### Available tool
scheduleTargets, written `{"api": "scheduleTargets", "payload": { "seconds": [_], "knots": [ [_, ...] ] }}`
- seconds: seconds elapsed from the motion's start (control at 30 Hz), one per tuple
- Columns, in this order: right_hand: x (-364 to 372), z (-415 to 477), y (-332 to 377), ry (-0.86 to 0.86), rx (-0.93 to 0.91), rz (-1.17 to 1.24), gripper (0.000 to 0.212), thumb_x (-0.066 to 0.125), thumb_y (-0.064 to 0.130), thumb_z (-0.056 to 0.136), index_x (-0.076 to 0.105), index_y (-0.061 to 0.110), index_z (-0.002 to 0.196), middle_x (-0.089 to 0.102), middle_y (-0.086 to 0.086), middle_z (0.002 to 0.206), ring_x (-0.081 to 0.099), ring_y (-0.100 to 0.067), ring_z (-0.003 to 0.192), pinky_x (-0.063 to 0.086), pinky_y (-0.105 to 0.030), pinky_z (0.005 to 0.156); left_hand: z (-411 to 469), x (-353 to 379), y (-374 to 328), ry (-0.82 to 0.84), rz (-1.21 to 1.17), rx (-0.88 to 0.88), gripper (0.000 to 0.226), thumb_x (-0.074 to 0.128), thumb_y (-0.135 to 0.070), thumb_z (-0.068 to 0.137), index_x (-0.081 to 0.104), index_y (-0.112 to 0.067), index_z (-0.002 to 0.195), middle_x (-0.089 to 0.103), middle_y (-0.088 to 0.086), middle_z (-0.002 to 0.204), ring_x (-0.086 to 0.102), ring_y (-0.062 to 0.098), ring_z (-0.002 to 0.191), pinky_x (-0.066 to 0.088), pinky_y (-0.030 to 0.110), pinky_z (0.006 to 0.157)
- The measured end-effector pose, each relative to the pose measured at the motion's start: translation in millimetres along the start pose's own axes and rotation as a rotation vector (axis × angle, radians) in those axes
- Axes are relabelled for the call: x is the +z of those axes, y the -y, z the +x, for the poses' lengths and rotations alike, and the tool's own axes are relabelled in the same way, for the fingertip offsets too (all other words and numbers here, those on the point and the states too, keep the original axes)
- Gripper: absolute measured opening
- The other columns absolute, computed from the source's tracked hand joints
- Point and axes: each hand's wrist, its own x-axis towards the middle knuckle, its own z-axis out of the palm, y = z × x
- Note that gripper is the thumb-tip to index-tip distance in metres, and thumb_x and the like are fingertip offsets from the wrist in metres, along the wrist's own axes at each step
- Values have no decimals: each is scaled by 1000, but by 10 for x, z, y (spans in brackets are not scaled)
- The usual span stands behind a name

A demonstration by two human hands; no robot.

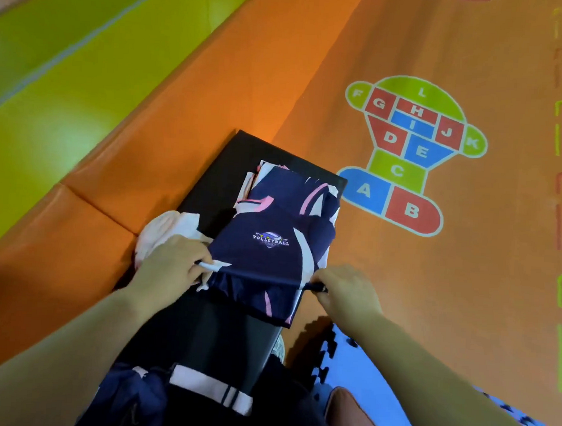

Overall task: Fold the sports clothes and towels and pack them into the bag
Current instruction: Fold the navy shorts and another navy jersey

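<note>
Both hands grip the near edge of a navy volleyball jersey point(271, 245). The left hand point(174, 265) pinches the near-left corner between its thumb and curled fingers. The right hand point(344, 287) pinches the near-right corner the same way, fingers curled tight on the cloth, so the hem stretches between them. The jersey has pink and white stripes and a "VOLLEYBALL" crest, and it lies partly folded on a black pad point(205, 188). Its far part overlaps another navy and pink garment point(294, 187) at the far end of the pad. A white and pale pink towel point(167, 229) sits bunched just left of the jersey, touching the left hand. Nearer the person lie loose navy cloth point(130, 398) and a dark item with a pink band point(209, 389); whether that is the bag cannot be told. The pad rests on an orange mat point(432, 304) that bears a coloured hopscotch grid of letters point(408, 148) to the far right. A green mat point(67, 84) runs along the far left, and blue puzzle tiles point(355, 372) edge the near right.
</note>
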Motion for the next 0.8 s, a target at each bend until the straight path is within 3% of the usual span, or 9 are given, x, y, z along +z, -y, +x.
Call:
{"api": "scheduleTargets", "payload": {
  "seconds": [0.07, 0.13, 0.27, 0.33, 0.37, 0.47, 0.67, 0.8],
  "knots": [
    [373, -204, 99, 203, 42, -33, 11, 68, 24, 49, 63, 28, 57, 54, 6, 51, 55, -21, 48, 35, -25, 43, -189, 304, 148, 100, -12, -32, 13, 67, -17, 81, 67, -29, 78, 64, -6, 82, 55, 18, 82, 48, 42, 71],
    [762, -329, 141, 276, -12, -115, 11, 63, 27, 42, 62, 29, 53, 52, 7, 48, 53, -17, 44, 33, -23, 39, -357, 557, 233, 175, -15, -43, 8, 70, -15, 80, 68, -22, 80, 65, -2, 83, 56, 22, 84, 48, 42, 72],
    [1208, -529, 161, 336, -23, -108, 23, 81, 30, 41, 67, 32, 58, 52, 9, 52, 54, -15, 49, 24, -23, 42, -652, 907, 377, 298, -51, -121, 8, 69, -20, 81, 64, -26, 81, 58, -3, 82, 55, 21, 88, 47, 38, 75],
    [1246, -593, 188, 312, 10, -55, 20, 83, 36, 54, 71, 32, 71, 59, 8, 64, 59, -18, 61, 36, -28, 47, -718, 937, 400, 347, -49, -118, 7, 67, -22, 82, 63, -29, 82, 57, -5, 80, 53, 15, 89, 45, 32, 76],
    [1260, -606, 188, 300, 28, 20, 16, 76, 36, 68, 73, 31, 83, 63, 6, 76, 60, -22, 74, 42, -32, 58, -730, 939, 404, 366, -46, -110, 6, 67, -24, 83, 63, -29, 82, 56, -7, 79, 51, 13, 88, 44, 30, 75],
    [1221, -589, 147, 338, 69, 132, 21, 58, 33, 89, 67, 28, 107, 62, 4, 104, 53, -23, 99, 44, -35, 82, -677, 892, 362, 372, -37, -76, 1, 63, -26, 87, 64, -27, 87, 54, -11, 76, 49, 12, 86, 43, 30, 73],
    [1143, -264, -50, 302, 189, 333, 19, 61, 27, 88, 67, 25, 106, 63, 3, 102, 55, -20, 100, 45, -34, 81, -255, 799, 317, 328, -111, -123, 5, 59, -25, 90, 63, -27, 89, 61, -9, 84, 56, 14, 79, 46, 34, 69],
    [1047, 99, -246, 261, 237, 357, 23, 58, 24, 91, 64, 22, 113, 61, 2, 112, 55, -21, 102, 45, -33, 82, 234, 783, 300, 285, -139, -142, 8, 57, -21, 91, 61, -27, 92, 64, -7, 84, 58, 17, 77, 50, 34, 72]
  ]
}}
